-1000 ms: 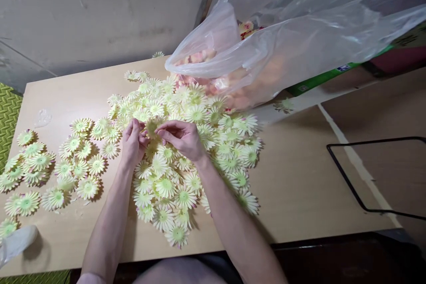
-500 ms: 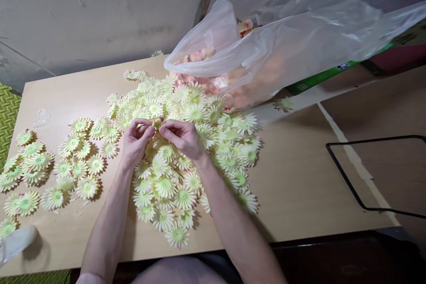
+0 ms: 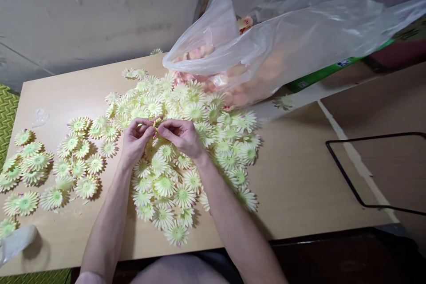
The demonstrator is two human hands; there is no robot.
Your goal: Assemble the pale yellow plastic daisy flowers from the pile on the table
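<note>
Presently held: a small flower (image 3: 156,123), pale yellow, pinched between your two hands.
Left hand: your left hand (image 3: 135,140) has its thumb and forefinger closed on the left side of the small flower; the other fingers curl loosely underneath.
Right hand: your right hand (image 3: 183,137) meets it from the right, fingertips closed on the same small flower, knuckles up.
Where it sits: over the middle of the big pile (image 3: 196,113). You cannot tell whether it clears the flowers below or brushes them.
Big pile: yellow-white daisy-like flowers with green centres, heaped from the near edge of the table (image 3: 299,177) to the mouth of the bag; both your forearms lie across its near part.
Left cluster: a looser scatter of flowers (image 3: 29,164), mostly lying singly, spreads toward the table's left edge.
Bag: a clear plastic bag (image 3: 299,31) lies at the far right, its mouth touching the big pile, with pink flowers (image 3: 196,55) showing inside.
Stray: one lone flower (image 3: 282,102) lies right of the pile, just near the bag.
Right side: a black wire frame (image 3: 346,177) lies well apart from your hands.
Left edge: a green mat (image 3: 8,106) lies beyond the table.
</note>
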